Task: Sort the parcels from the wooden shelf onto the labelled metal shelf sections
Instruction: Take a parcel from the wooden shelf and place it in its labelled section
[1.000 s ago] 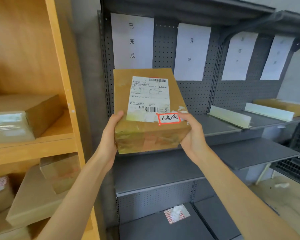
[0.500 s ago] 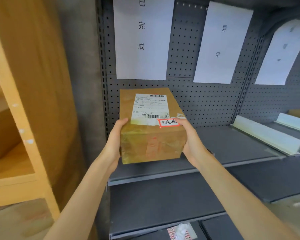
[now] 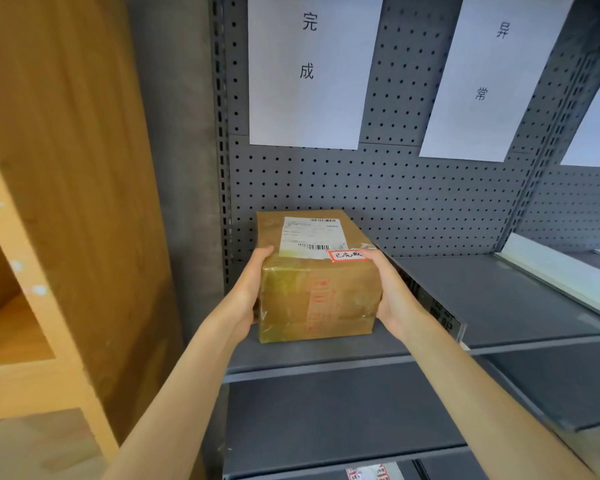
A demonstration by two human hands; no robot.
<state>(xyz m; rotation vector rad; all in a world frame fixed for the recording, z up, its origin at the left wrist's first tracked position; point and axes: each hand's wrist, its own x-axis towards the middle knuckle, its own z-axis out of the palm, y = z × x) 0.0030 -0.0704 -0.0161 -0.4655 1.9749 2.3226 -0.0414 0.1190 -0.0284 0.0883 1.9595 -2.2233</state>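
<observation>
1. Grey metal shelf (image 3: 499,299) with pegboard back, wooden shelf (image 3: 66,202) off to the left.
2. Paper sign (image 3: 305,71) reading 完成 hangs right above.
3. Brown parcel (image 3: 319,292) sits on the shelf board under that sign.
4. Left hand (image 3: 246,296) and right hand (image 3: 395,299) both grip its sides, fingers wrapped round.

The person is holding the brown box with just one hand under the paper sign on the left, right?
Not quite. In the head view both hands hold the brown box: the left hand on one side, the right hand on the other. It is under the left paper sign.
</observation>
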